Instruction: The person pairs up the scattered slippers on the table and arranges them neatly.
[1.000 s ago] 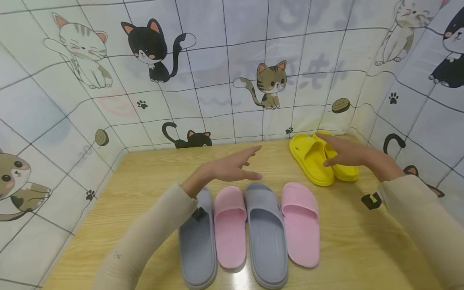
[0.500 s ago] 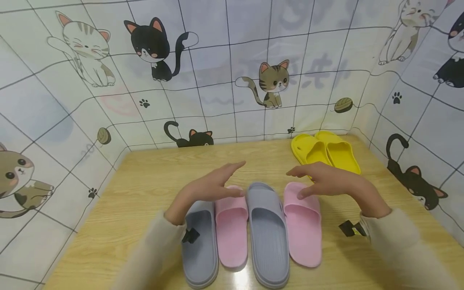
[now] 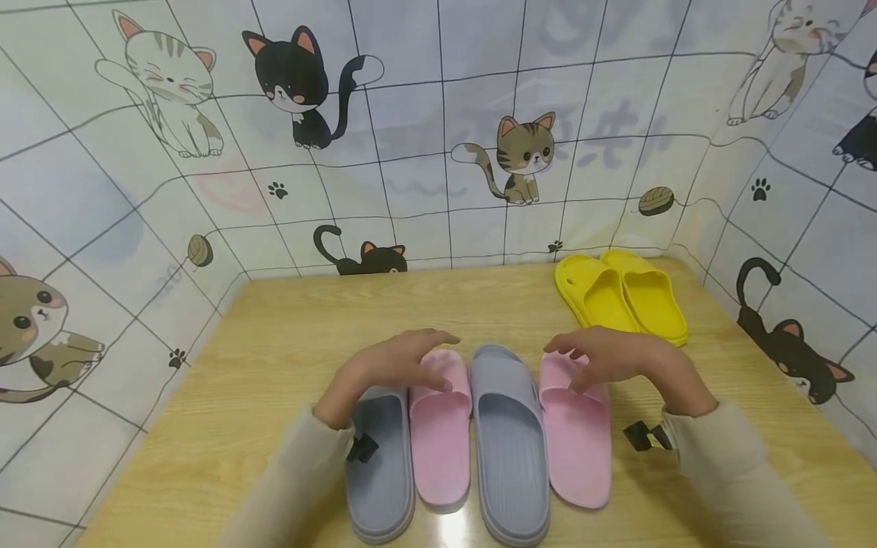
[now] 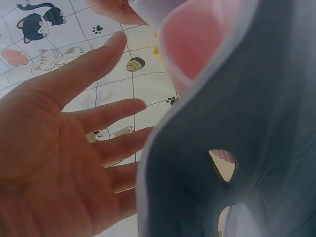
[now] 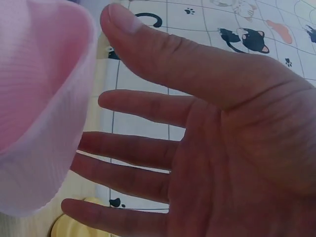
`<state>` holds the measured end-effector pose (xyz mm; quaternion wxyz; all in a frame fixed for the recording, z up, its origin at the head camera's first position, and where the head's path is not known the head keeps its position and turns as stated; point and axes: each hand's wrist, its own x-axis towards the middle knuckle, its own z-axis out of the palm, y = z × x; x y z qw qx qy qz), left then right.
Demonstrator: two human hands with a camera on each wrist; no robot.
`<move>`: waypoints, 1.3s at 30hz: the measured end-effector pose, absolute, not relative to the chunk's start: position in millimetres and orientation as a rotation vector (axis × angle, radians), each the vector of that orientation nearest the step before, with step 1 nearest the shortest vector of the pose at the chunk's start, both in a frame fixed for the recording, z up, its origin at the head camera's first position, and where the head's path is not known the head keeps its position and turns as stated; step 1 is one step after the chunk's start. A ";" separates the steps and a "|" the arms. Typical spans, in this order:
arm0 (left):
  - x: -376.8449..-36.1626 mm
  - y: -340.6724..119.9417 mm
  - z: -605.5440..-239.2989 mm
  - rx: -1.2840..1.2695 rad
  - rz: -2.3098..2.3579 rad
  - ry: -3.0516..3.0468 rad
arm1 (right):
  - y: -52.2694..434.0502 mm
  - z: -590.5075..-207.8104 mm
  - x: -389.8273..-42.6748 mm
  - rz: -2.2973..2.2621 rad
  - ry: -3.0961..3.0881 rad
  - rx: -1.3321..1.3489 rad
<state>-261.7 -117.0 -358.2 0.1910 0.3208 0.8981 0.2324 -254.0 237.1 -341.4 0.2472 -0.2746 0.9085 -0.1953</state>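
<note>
Slippers in a row of four under both hands, head view: grey slipper (image 3: 380, 464), pink slipper (image 3: 440, 434), second grey slipper (image 3: 510, 449), second pink slipper (image 3: 578, 441). Left hand (image 3: 390, 367) over toes of first grey and pink, fingers spread, gripping nothing. Right hand (image 3: 610, 356) over toe of second pink, fingers loosely curved. Yellow slippers (image 3: 623, 293) beyond right hand, well apart.

Left wrist view: open palm (image 4: 54, 163) just beside grey strap (image 4: 232, 148); contact unclear.

Right wrist view: spread fingers (image 5: 143, 148) beside pink strap (image 5: 42, 103), holding nothing.
</note>
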 end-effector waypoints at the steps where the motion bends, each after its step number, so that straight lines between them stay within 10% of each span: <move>1: -261.4 -116.6 -358.5 0.896 0.637 2.524 | 237.6 -343.0 -254.6 -0.527 2.470 -0.732; 39: -268.9 -116.7 -373.2 0.879 0.482 2.709 | 240.9 -373.5 -277.1 -0.574 2.730 -0.897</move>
